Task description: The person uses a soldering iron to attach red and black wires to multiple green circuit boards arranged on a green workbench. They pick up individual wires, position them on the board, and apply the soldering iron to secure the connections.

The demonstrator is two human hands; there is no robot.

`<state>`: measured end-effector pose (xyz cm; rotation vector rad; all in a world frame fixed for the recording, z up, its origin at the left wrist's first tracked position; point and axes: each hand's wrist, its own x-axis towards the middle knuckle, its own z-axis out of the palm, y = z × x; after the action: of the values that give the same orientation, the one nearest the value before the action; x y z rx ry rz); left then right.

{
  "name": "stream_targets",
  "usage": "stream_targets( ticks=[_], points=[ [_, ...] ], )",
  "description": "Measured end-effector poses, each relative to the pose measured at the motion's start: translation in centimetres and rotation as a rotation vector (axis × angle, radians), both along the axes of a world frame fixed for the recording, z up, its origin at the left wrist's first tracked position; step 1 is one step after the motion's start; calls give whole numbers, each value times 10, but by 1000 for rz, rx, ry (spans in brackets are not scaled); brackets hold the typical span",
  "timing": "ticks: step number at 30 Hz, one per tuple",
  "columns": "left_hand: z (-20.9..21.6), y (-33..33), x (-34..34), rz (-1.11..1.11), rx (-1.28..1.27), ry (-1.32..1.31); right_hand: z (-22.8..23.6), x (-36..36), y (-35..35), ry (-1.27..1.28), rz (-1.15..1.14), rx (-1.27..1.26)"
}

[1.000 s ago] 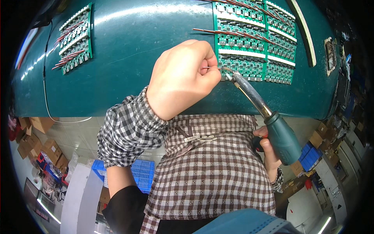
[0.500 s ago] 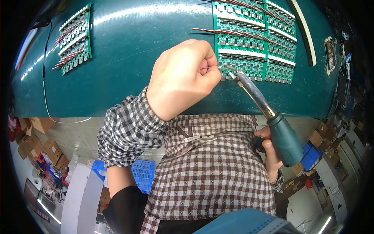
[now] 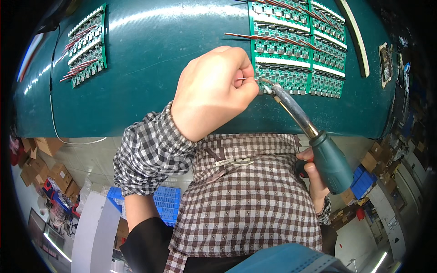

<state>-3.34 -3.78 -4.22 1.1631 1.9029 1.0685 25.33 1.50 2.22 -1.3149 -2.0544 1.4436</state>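
Note:
My left hand is closed in a pinch at the near left corner of the green circuit board panel. A thin wire shows between its thumb and forefinger. From the right, my right hand grips a soldering iron by its green handle. The iron's metal shaft slants up and left, and its bent tip lies close to my left fingertips at the board's near edge. What the tip touches is too small to make out. Red and dark wires lie across the panel's farther rows.
Another circuit board panel with short red wires lies at the table's far left. A pale curved strip and a worn rectangular block lie right of the boards. A thin cable hangs over the table's near left edge.
The soldering iron has shifted slightly left, its tip now nearer my left fingertips. My left hand has stayed in place.

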Motion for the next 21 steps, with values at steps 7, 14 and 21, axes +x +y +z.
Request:
stream_targets(
  ticks=[7,14,21],
  points=[
    [0,0,0,3,1,3,2,-2,-1,-22,-22,-34],
    [1,0,0,5,1,-4,3,2,1,-35,35,78],
    [1,0,0,5,3,2,1,2,0,-15,9,67]
  ],
)
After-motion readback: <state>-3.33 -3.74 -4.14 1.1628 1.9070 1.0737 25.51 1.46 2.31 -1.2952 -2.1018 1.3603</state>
